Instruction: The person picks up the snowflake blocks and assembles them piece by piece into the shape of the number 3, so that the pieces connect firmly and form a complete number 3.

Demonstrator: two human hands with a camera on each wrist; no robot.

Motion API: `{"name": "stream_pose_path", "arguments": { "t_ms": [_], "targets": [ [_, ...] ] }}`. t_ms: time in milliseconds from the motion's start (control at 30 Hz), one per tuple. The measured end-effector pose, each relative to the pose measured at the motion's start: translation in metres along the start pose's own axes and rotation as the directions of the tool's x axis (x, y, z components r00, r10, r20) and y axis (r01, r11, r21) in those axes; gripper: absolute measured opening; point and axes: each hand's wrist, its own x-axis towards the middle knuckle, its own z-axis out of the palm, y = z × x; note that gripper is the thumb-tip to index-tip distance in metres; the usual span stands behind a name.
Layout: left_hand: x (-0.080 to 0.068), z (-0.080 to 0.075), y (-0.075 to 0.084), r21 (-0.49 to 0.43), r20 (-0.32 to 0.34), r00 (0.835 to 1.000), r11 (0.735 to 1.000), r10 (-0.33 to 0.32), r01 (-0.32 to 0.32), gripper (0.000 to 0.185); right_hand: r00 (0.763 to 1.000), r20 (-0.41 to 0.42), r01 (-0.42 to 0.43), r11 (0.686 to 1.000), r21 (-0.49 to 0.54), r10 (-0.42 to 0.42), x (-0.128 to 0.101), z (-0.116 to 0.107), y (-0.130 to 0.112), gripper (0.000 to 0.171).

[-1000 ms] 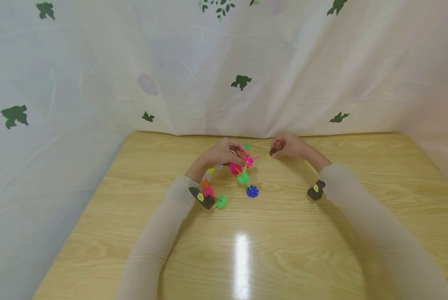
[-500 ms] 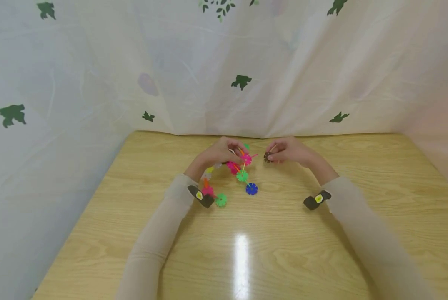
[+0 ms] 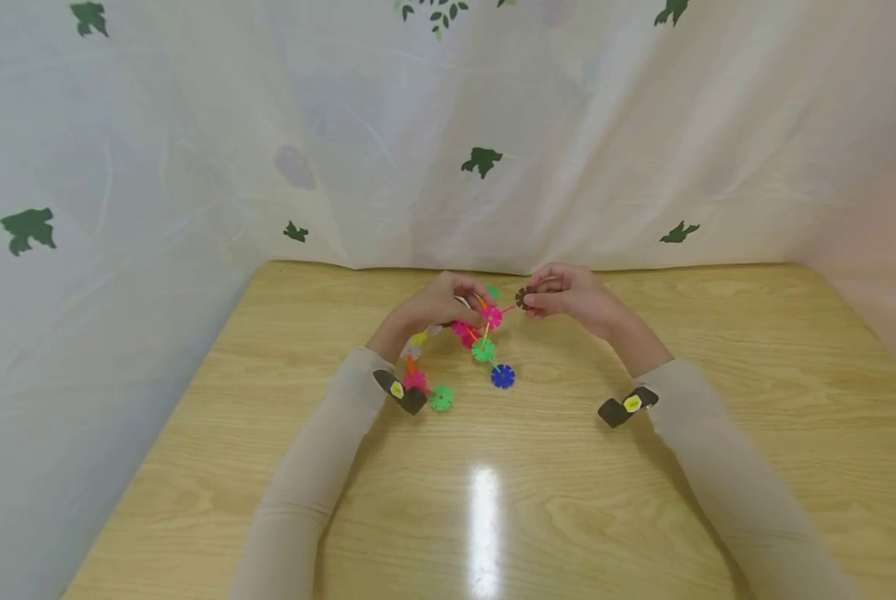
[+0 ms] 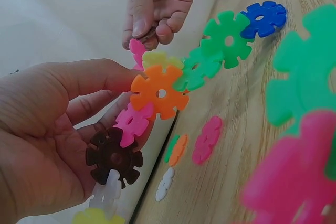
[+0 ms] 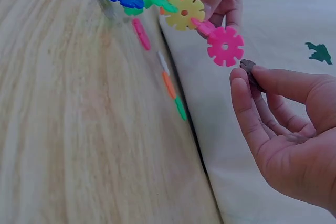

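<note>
Since the earlier frame, the right hand (image 3: 577, 302) has moved leftward; the brown disc (image 5: 252, 74) pinched in its fingers stands just beside the outer pink disc (image 5: 220, 53) of a linked chain (image 4: 149, 100) (contact could not be confirmed). The left hand (image 3: 442, 302) grips that chain over the counter (image 3: 605, 500), where loose discs (image 4: 207, 141) lie.

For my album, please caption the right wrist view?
Right hand pinches a brown notched disc near a linked pink disc.
</note>
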Motion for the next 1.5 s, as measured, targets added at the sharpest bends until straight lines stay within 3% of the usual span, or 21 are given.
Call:
{"name": "stream_pose_path", "arguments": {
  "t_ms": [433,800,1500],
  "targets": [
    [0.0,-0.001,0.004,-0.01,-0.016,1.0,1.0,0.003,-0.003,0.025,1.0,0.004,-0.02,0.999,0.045,0.019,0.0,0.004,-0.002,0.02],
    [0.001,0.0,0.004,-0.003,-0.01,1.0,1.0,-0.017,0.017,0.024,0.999,0.015,-0.035,0.999,0.009,0.034,-0.002,0.004,-0.003,0.022],
    [-0.002,0.003,0.004,-0.019,-0.04,0.999,1.0,0.016,-0.017,0.022,0.996,-0.051,0.069,0.997,0.028,-0.067,-0.003,0.012,-0.001,0.02]
  ]
}}
